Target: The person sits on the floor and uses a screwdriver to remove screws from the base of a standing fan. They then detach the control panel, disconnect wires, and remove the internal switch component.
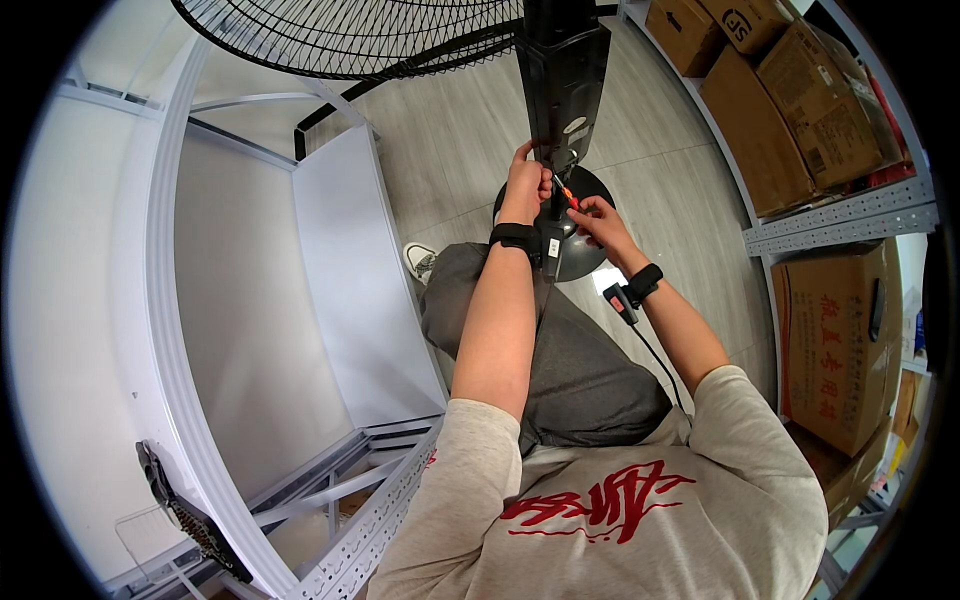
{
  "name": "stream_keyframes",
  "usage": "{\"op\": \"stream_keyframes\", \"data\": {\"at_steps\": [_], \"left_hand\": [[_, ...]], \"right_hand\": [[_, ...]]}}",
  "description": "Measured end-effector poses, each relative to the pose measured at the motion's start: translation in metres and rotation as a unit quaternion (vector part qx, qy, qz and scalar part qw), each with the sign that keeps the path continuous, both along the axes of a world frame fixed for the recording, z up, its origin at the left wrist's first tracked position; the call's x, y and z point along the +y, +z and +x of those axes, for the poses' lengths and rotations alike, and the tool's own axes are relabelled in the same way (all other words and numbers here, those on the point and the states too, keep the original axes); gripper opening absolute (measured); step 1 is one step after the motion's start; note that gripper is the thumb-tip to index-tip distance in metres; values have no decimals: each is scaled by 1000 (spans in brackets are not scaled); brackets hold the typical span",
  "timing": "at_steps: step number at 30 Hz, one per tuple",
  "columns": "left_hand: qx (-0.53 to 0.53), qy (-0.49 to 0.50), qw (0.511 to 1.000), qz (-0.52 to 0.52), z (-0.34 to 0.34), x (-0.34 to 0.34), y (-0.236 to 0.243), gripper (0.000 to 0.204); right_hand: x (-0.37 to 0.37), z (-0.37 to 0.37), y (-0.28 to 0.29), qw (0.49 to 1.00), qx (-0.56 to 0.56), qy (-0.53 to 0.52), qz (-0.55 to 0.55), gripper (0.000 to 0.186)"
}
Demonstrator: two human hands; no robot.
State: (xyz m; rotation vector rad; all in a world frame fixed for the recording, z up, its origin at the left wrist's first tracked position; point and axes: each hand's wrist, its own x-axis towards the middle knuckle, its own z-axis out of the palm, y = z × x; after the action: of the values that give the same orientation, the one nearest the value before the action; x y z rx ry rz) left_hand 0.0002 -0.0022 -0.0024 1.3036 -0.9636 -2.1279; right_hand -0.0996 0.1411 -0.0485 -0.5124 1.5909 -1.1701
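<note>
A black standing fan is in front of me, with its control housing (563, 85) upright above the round base (592, 255). In my right hand (604, 226) is a screwdriver (569, 197) with a red and orange handle, pinched between the fingertips. Its shaft slants up and left toward the lower end of the housing; the tip is hard to make out. My left hand (524, 187) is closed against the left side of the fan's post, just below the housing, its index finger reaching up. What those fingers grip, if anything, is hidden.
The fan's wire grille (370, 40) spreads across the upper left. A white metal shelf unit (345, 270) stands at my left. On the right, a metal rack (840, 215) holds several cardboard boxes (835, 340). My knee and shoe (420, 262) are close to the fan's base.
</note>
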Motion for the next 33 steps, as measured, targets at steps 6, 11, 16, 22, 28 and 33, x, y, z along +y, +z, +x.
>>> {"op": "stream_keyframes", "data": {"at_steps": [6,11,16,22,28,33], "left_hand": [[-1,-6,1000,-1,-2,2,4,61],[0,-5,1000,-4,-3,1,1,61],[2,-11,1000,-3,-2,1,1,61],[-1,-2,1000,-6,-2,1,-1,61],[-8,3,1000,-2,-3,2,-3,60],[-7,-1,1000,-3,-2,0,-5,59]], "right_hand": [[-4,-13,-4,993,-105,22,39,22],[-3,-7,-15,999,-35,24,-16,31],[-4,-3,-10,998,-60,10,17,36],[-4,-8,-14,995,-85,56,10,28],[2,-9,-18,997,-58,38,20,24],[11,-13,-21,997,-64,36,18,24]]}}
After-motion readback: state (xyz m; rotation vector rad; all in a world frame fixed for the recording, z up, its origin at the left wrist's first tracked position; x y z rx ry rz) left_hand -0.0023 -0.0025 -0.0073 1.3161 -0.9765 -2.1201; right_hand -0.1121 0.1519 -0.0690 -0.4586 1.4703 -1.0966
